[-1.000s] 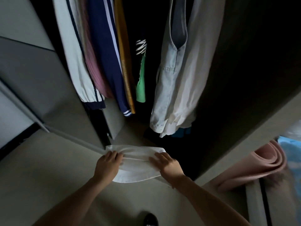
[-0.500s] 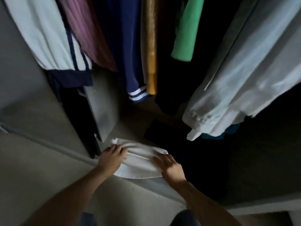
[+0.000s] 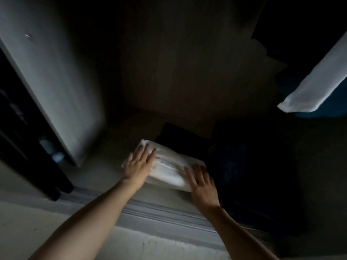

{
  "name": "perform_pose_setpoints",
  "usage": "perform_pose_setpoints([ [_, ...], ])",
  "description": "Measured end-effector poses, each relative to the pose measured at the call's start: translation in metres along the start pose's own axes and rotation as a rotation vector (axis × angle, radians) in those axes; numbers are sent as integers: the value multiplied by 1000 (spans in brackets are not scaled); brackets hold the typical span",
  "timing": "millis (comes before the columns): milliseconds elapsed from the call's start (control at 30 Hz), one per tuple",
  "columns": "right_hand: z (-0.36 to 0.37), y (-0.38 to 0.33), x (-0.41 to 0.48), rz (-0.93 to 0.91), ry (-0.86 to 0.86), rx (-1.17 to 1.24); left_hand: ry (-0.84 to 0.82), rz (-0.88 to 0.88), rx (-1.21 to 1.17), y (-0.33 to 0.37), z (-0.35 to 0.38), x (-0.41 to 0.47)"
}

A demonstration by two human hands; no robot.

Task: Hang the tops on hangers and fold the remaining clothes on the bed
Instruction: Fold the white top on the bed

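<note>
Dim wardrobe floor (image 3: 116,139) stretched beyond a grey door track (image 3: 159,212). On that floor sat a folded white garment (image 3: 169,169), and both hands lay flat on it. The left hand (image 3: 138,166) had straight, spread fingers over the garment's left end, gripping nothing. The right hand (image 3: 201,182) had straight fingers over its right end, likewise holding nothing. Just past the fingertips lay a dark folded cloth (image 3: 180,136). Left of the left fingers stood a grey upright panel (image 3: 56,91). Well above and right of the right fingers hung a white sleeve (image 3: 315,81).
</note>
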State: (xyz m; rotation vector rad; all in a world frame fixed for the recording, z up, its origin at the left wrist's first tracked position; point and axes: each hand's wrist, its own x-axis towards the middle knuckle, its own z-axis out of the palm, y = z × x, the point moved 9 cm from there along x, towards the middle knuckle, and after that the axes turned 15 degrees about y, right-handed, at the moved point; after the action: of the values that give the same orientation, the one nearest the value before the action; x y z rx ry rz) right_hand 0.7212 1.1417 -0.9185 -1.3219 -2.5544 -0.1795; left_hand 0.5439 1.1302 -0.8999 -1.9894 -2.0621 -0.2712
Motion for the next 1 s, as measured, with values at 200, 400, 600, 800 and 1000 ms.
perform_pose_setpoints([
  [200, 83, 2, -54, -30, -277, -146, -403, -46, -23, 12, 81, -64],
  [400, 95, -15, -46, 77, -418, -14, -540, -28, -109, 20, 111, -79],
  [600, 114, -5, -42, 34, -503, 28, -582, -85, -140, 14, 132, -84],
  [800, 142, 18, -10, 57, -547, -70, -506, -86, -63, 20, 156, -66],
  [1000, 150, 46, 40, 170, -480, -106, -552, -113, -168, 18, 171, -17],
])
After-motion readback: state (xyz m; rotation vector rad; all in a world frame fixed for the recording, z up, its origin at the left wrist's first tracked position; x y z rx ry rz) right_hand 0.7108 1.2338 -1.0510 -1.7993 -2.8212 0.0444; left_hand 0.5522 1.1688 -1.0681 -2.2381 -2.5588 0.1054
